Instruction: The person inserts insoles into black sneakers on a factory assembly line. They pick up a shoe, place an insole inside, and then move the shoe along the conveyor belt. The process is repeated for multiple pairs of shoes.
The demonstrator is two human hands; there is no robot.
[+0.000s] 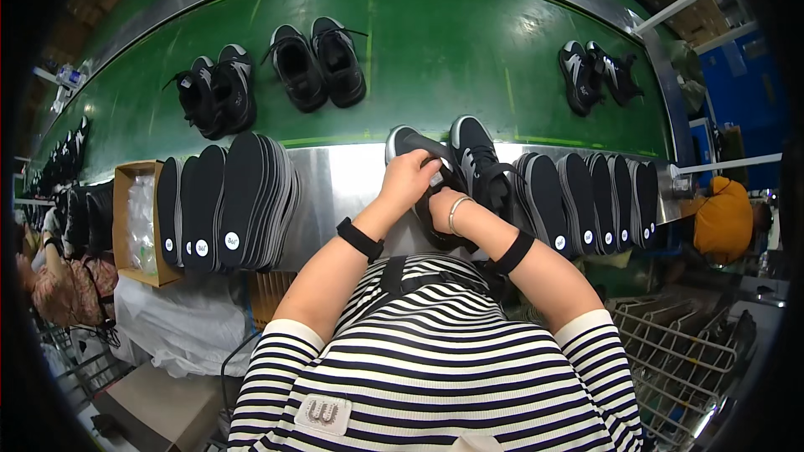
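A black sneaker (399, 136) with a grey toe edge stands in front of me, at the border of the green belt and the metal ledge. Its mate (474, 141), laces loose, is just to the right. My left hand (407, 179) is closed in a pinch at the first sneaker's tongue and opening. By the heel of that shoe, my right hand (446, 208) reaches into the opening; its fingers are mostly hidden. A dark flap shows above my left fingertips, but I cannot tell whether it is tongue or insole.
Stacks of black insoles (245, 192) stand at left, more insole stacks (578, 201) at right. Sneaker pairs (316, 67) sit on the green belt (435, 50). A cardboard box (126, 226) holds clear plastic. A wire rack (670, 351) is lower right; other people are at both sides.
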